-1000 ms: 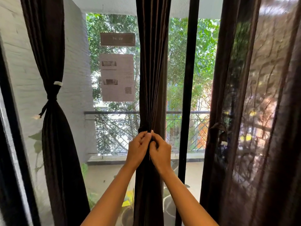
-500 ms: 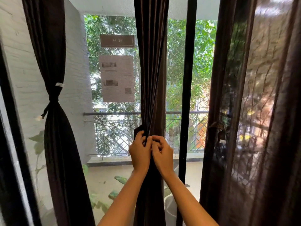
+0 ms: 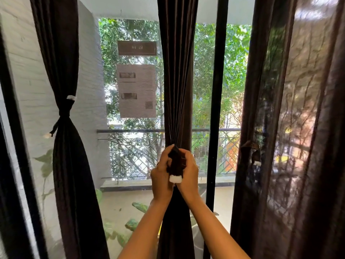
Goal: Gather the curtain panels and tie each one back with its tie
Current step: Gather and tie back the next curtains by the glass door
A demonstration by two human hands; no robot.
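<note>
3 dark curtain panels hang across the glass door. The middle panel is bunched into a narrow column, and both hands meet at its waist, pressed close together. The left hand and the right hand have their fingers curled tight around the dark tie at the front of the gathered cloth. Its white tip pokes out below, between the 2 palms. The left panel is already cinched by a knotted tie with white-tipped ends. The right panel hangs loose and sheer, a hanging tie dangling at its inner edge. A black door bar stands just right of the middle panel. A paper sheet and a small sign are stuck on the glass.
</note>
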